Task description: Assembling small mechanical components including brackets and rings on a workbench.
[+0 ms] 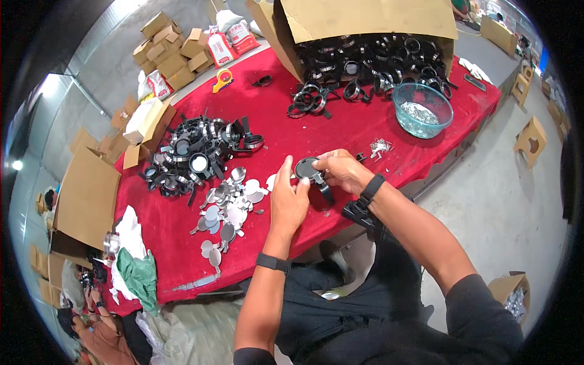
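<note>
Near the table's front edge, a round dark disc-shaped part with a black handle [306, 168] is between my two hands. My left hand [288, 196] is closed on its left rim, thumb and fingertips at the edge. My right hand [340, 170] grips it from the right, with the thumb on top of the disc and the fingers near the handle, which points down toward me. Left of my left hand lie loose flat silver discs with small tabs [228, 213]. Beyond them is a heap of black ring-shaped parts with handles [194, 152].
A clear bowl of small metal pieces [422, 111] stands at the right, with loose pins [381, 148] nearby. An open cardboard box [371, 21] spills black rings at the back. Yellow tape dispenser [223, 80] and green cloth [137, 274] rest on the red tablecloth [274, 79].
</note>
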A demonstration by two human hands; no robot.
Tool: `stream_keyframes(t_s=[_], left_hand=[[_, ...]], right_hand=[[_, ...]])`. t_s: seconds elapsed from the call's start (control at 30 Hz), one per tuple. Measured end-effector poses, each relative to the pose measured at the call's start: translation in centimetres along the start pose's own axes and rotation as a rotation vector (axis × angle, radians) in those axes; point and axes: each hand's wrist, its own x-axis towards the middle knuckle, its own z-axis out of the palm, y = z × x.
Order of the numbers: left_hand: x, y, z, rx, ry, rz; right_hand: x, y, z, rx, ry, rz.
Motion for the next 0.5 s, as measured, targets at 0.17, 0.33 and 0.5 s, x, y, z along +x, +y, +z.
stream_keyframes(t_s=[0.17,0.33,0.5], left_hand=[[-0.3,-1.1,0.2,0.404,-0.178,0.309],[0.4,-3.0,1.1,0.397,-0.194,0.275],[0.8,-3.1,1.2,0.415,-0.179,0.283]], right_hand=[[3.3,2.2,0.2,0.081,0.072,0.104],[3.9,3.0,0.5,0.071,0.137,0.112],[2.2,4.7,-0.6,0.048,0.138,-0.018]])
